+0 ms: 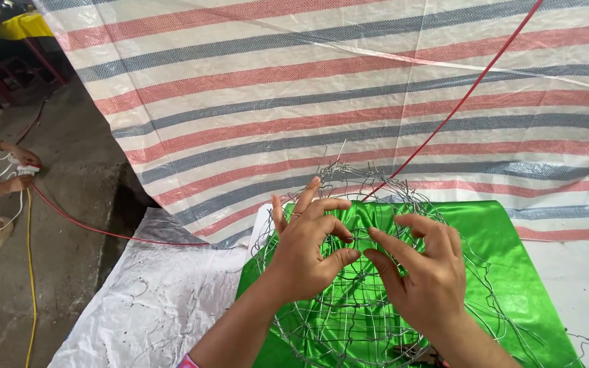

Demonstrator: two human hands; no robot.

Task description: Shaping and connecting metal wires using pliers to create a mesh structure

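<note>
Far left, another person's hands (18, 170) fiddle with white cord, well apart. The left hand (308, 252) has its fingers (306, 195) curled half open, pinching strands of the wire mesh frame (349, 300) sitting on green satin cloth (506, 272). The right hand (424, 272) pinches the same spot. The loose wire ends look likely to jab skin or snag that cloth, and the red cable (458, 109) could catch.

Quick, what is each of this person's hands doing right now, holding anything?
Left hand: fingers curled, pinching a strand of the wire mesh frame.
Right hand: fingers bent, fingertips on the same wire; whether it grips cannot be told.
</note>
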